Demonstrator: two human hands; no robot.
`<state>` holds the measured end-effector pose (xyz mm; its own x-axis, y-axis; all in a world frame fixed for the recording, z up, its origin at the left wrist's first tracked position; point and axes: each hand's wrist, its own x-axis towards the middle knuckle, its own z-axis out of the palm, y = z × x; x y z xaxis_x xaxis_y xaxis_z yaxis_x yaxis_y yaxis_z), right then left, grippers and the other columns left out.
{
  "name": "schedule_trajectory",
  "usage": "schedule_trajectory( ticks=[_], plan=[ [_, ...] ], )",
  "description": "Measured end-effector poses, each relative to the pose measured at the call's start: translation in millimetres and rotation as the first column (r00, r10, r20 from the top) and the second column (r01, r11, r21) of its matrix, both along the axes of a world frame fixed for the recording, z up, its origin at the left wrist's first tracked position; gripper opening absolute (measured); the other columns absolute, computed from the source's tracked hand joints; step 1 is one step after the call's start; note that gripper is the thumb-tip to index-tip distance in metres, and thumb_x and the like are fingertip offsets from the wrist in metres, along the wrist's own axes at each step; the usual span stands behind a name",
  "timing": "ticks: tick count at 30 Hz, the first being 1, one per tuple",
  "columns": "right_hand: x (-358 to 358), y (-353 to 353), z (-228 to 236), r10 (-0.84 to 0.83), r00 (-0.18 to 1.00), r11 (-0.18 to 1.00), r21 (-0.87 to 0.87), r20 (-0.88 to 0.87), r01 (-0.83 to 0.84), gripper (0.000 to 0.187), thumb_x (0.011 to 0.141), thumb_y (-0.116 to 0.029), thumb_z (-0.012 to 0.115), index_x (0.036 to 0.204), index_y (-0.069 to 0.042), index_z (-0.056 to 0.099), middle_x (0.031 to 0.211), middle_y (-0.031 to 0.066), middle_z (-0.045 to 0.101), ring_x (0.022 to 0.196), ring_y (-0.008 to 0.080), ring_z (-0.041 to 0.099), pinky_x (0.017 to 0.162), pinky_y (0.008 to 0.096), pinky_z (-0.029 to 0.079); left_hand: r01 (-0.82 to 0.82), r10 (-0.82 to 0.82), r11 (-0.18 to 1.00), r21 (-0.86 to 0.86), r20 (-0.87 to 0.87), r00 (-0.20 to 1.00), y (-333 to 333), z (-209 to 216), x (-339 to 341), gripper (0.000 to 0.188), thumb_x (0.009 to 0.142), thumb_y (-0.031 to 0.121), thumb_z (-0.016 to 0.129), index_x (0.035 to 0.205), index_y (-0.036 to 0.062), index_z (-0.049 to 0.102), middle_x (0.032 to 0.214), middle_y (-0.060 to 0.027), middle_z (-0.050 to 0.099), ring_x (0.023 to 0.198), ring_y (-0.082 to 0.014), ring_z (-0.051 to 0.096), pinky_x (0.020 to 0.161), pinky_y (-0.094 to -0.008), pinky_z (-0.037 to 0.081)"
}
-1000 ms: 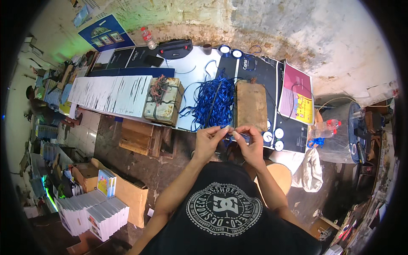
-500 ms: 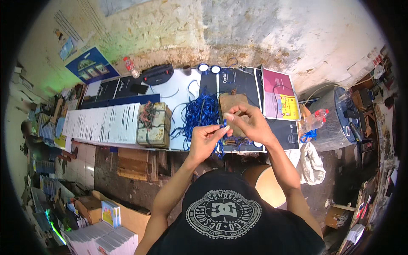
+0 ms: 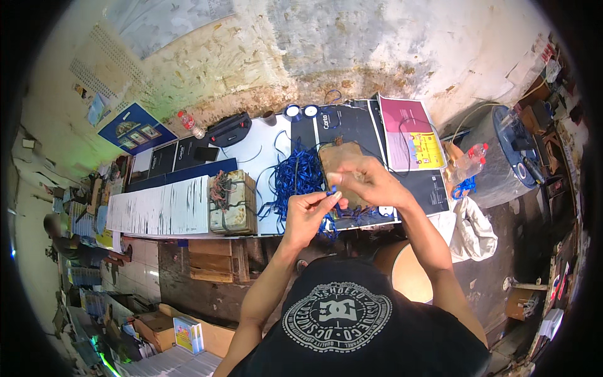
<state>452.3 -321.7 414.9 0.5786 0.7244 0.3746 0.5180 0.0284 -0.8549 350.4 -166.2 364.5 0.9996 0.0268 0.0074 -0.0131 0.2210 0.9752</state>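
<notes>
Above the front edge of the table, my left hand is closed, thumb and fingertips pinching a thin blue ribbon. Just to its right, my right hand bends over the same ribbon with thumb and fingers pressed together; motion smears its fingertips. A tangled heap of shiny blue ribbon strips lies behind and left of my hands. Beneath my right hand is a worn brown board-like block, partly hidden by the hand. More ribbon strips hang near the table edge below my fingers.
Left of the heap stand a strapped block stack and a long row of white sheets. Ribbon spools, a black bag and a bottle line the back. A round stool stands by my right arm. Another person is far left.
The whole view has shifted and tilted slightly. My hands stay close together on the ribbon, the right one's fingers moving and now blurred.
</notes>
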Motion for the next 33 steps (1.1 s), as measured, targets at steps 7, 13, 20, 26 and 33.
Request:
schedule_trajectory(
  ticks=[7, 13, 20, 26, 33],
  plan=[
    [-9, 3, -13, -0.072, 0.997, 0.997, -0.040, -0.028, 0.071, 0.017, 0.084, -0.013, 0.066, 0.094, 0.000, 0.066, 0.089, 0.0096, 0.065, 0.080, 0.0168, 0.060, 0.076, 0.0330, 0.047, -0.065, 0.065, 0.998, -0.027, -0.016, 0.998, -2, 0, 1, 0.018, 0.090, 0.008, 0.060, 0.098, -0.0061, 0.067, 0.086, -0.0098, 0.069, 0.077, -0.0090, 0.062, 0.070, -0.0221, 0.049],
    [-35, -42, 74, -0.626, 0.763, 0.755, 0.368, 0.160, 0.543, 0.049, 0.062, -0.011, 0.077, 0.106, 0.002, 0.059, 0.104, 0.0135, 0.062, 0.100, 0.0274, 0.058, 0.089, 0.0347, 0.044, -0.130, 0.134, 0.990, 0.061, -0.063, 0.989, 5, 0, 0, 0.019, 0.090, 0.012, 0.061, 0.095, -0.0052, 0.068, 0.086, -0.0113, 0.069, 0.079, -0.0125, 0.065, 0.072, -0.0245, 0.052],
    [-60, -101, 131, -0.648, 0.679, 0.625, 0.751, 0.345, 0.215, 0.043, 0.062, -0.011, 0.078, 0.099, 0.000, 0.059, 0.097, 0.0114, 0.061, 0.093, 0.0258, 0.058, 0.084, 0.0341, 0.044, -0.099, 0.097, 0.995, -0.009, -0.109, 0.989, 0, -19, -1, 0.022, 0.090, 0.014, 0.061, 0.098, -0.0053, 0.067, 0.088, -0.0104, 0.069, 0.080, -0.0124, 0.064, 0.073, -0.0251, 0.051],
    [-62, -100, 136, -0.653, 0.660, 0.621, 0.762, 0.371, 0.185, 0.038, 0.062, -0.010, 0.080, 0.093, -0.002, 0.059, 0.091, 0.0096, 0.061, 0.087, 0.0244, 0.057, 0.079, 0.0335, 0.044, -0.128, 0.117, 0.987, -0.093, -0.112, 0.987, 4, -29, -8, 0.022, 0.090, 0.013, 0.061, 0.097, -0.0072, 0.067, 0.087, -0.0103, 0.069, 0.078, -0.0114, 0.063, 0.074, -0.0239, 0.051],
    [-62, -106, 127, -0.714, 0.619, 0.576, 0.778, 0.329, 0.251, 0.033, 0.063, -0.010, 0.082, 0.087, -0.004, 0.059, 0.084, 0.0075, 0.060, 0.080, 0.0228, 0.057, 0.073, 0.0328, 0.044, -0.160, 0.152, 0.985, -0.060, -0.125, 0.981, 10, -26, -16, 0.022, 0.090, 0.014, 0.062, 0.095, -0.0064, 0.068, 0.085, -0.0095, 0.069, 0.077, -0.0101, 0.063, 0.074, -0.0231, 0.050]
  ],
)
